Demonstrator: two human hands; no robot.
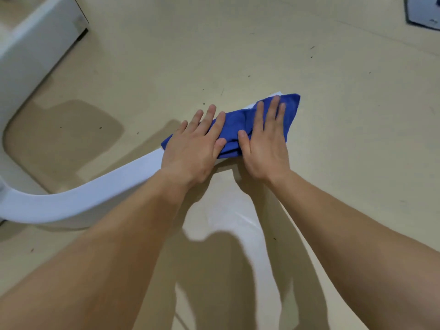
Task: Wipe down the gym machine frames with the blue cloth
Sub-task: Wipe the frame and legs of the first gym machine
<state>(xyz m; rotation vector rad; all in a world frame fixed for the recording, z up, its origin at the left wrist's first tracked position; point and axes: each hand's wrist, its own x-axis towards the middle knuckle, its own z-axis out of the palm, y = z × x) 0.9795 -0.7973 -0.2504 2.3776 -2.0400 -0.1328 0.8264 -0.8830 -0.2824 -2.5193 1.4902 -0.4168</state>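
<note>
On a beige floor (238, 55), two flat hands press a crumpled blue cloth (234, 125) onto the far end of a curved white frame bar (83, 201).
The left hand (192, 148) and right hand (264, 148) lie side by side, fingers straight, curled round nothing; the cloth overhangs the bar's tip, with bare floor beyond it.

Seemingly a gym: a curved white machine frame (78, 201) (another white base (35, 44) beyond) on speckled beige flooring (333, 115).
</note>
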